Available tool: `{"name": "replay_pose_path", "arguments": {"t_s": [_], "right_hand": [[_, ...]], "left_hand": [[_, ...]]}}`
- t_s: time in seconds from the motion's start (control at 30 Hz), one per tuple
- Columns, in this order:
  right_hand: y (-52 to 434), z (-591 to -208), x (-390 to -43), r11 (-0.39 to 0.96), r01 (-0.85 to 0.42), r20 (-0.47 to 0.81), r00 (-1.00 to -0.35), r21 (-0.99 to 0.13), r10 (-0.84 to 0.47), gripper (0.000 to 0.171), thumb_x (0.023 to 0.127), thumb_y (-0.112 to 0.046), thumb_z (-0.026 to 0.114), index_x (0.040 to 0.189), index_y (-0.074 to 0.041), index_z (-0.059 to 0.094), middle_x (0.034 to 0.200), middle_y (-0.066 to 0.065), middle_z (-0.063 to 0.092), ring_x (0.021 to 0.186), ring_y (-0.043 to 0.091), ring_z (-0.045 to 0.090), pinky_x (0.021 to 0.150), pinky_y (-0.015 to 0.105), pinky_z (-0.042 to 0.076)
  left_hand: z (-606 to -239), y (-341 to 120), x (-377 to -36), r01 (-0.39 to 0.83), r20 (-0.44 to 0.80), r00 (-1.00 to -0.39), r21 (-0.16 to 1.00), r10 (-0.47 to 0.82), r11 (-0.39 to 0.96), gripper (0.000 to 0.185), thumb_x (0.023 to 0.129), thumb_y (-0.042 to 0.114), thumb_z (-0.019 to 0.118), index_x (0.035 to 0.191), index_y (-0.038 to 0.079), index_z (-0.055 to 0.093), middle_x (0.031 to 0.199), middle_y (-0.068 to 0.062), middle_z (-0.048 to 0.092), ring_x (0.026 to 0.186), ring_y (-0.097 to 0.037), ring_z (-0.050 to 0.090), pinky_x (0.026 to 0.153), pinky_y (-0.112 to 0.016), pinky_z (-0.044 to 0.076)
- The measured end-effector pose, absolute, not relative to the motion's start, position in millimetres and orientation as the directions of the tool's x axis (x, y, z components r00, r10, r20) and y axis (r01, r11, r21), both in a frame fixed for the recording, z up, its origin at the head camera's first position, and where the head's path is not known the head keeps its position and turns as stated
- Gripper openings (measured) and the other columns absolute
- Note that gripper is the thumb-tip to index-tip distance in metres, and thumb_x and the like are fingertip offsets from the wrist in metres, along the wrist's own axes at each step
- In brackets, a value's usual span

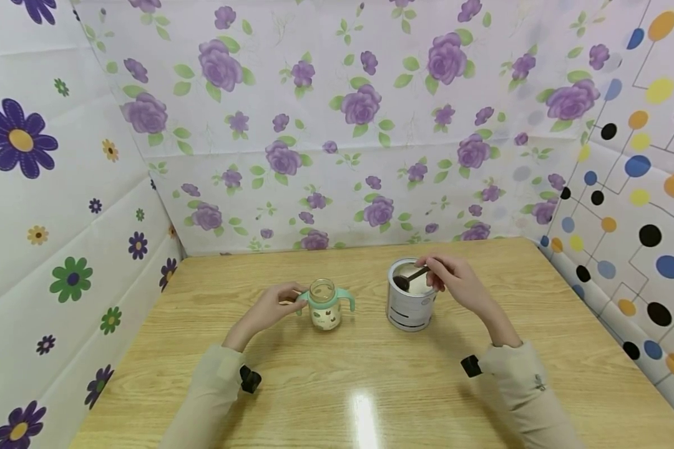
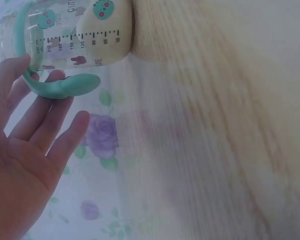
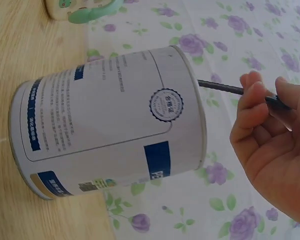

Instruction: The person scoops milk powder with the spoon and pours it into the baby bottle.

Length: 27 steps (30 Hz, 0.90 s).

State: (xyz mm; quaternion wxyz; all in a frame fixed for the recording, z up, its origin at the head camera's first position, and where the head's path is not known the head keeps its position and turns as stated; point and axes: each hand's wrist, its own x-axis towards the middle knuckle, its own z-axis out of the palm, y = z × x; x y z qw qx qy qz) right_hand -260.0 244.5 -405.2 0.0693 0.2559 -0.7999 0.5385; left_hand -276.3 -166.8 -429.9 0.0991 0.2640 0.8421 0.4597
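Observation:
A clear baby bottle (image 1: 326, 319) with a mint-green collar and two side handles stands uncapped on the table, pale contents in its lower part. My left hand (image 1: 271, 308) holds it by its left handle (image 2: 65, 86), thumb at the collar and fingers behind the handle. Right of the bottle stands an open white milk powder tin (image 1: 409, 308) with off-white powder (image 1: 421, 285) inside. My right hand (image 1: 457, 285) pinches the handle of a dark spoon (image 1: 418, 274) over the tin's mouth. The spoon's bowl is at the tin's left inner rim; in the right wrist view the tin hides it.
The wooden table (image 1: 314, 386) ends at a floral cloth (image 1: 337, 156) behind, with a flower-patterned cloth (image 1: 45, 249) at left and a dotted one (image 1: 646, 206) at right. Each sleeve has a small black wrist camera (image 1: 250, 379) beside it.

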Motion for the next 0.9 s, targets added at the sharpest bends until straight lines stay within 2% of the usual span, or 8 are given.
{"name": "replay_pose_path", "arguments": {"t_s": [0.23, 0.4, 0.63, 0.73, 0.9], "right_hand": [[250.0, -401.6, -255.5, 0.297, -0.499, 0.39, -0.848, -0.814, -0.358, 0.035, 0.107, -0.016, 0.037, 0.111, 0.005, 0.064, 0.077, 0.021, 0.055, 0.063, 0.023, 0.053, 0.054, 0.026, 0.047], [251.1, -400.4, -253.5, 0.309, -0.502, 0.381, -0.844, -0.808, -0.377, 0.031, 0.106, -0.015, 0.04, 0.106, 0.0, 0.067, 0.076, 0.019, 0.056, 0.061, 0.013, 0.053, 0.054, 0.025, 0.047], [253.3, -398.9, -250.9, 0.32, -0.499, 0.368, -0.844, -0.805, -0.389, 0.029, 0.105, -0.014, 0.043, 0.106, 0.004, 0.066, 0.07, 0.014, 0.05, 0.059, 0.018, 0.044, 0.052, 0.027, 0.042], [255.1, -399.9, -251.1, 0.333, -0.507, 0.37, -0.841, -0.795, -0.395, 0.026, 0.104, -0.013, 0.045, 0.107, 0.002, 0.067, 0.067, 0.009, 0.047, 0.055, 0.017, 0.039, 0.049, 0.029, 0.039], [256.5, -401.2, -251.5, 0.359, -0.499, 0.358, -0.847, -0.789, -0.392, 0.022, 0.103, -0.014, 0.048, 0.107, -0.005, 0.068, 0.086, 0.009, 0.064, 0.055, 0.012, 0.036, 0.051, 0.029, 0.038]], "left_hand": [[-430.9, -167.8, -276.7, 0.345, 0.07, -0.842, 0.832, 0.534, 0.435, 0.032, 0.097, 0.015, 0.06, 0.127, 0.004, 0.06, 0.111, -0.03, 0.064, 0.105, -0.046, 0.061, 0.085, -0.048, 0.055], [-430.6, -167.8, -276.7, 0.351, 0.07, -0.842, 0.825, 0.536, 0.443, 0.032, 0.097, 0.016, 0.06, 0.126, 0.004, 0.06, 0.11, -0.028, 0.065, 0.104, -0.044, 0.062, 0.084, -0.045, 0.056], [-429.7, -167.1, -276.9, 0.349, 0.068, -0.84, 0.827, 0.538, 0.441, 0.033, 0.097, 0.017, 0.06, 0.128, 0.005, 0.06, 0.113, -0.026, 0.065, 0.105, -0.044, 0.062, 0.084, -0.043, 0.056], [-430.2, -166.9, -277.3, 0.347, 0.068, -0.839, 0.832, 0.54, 0.434, 0.033, 0.097, 0.016, 0.06, 0.128, 0.004, 0.06, 0.112, -0.028, 0.064, 0.104, -0.045, 0.062, 0.085, -0.046, 0.055], [-451.6, -172.4, -292.0, 0.356, 0.081, -0.843, 0.824, 0.531, 0.44, 0.034, 0.096, 0.025, 0.061, 0.127, 0.011, 0.061, 0.106, -0.024, 0.067, 0.1, -0.038, 0.065, 0.084, -0.041, 0.056]]}}
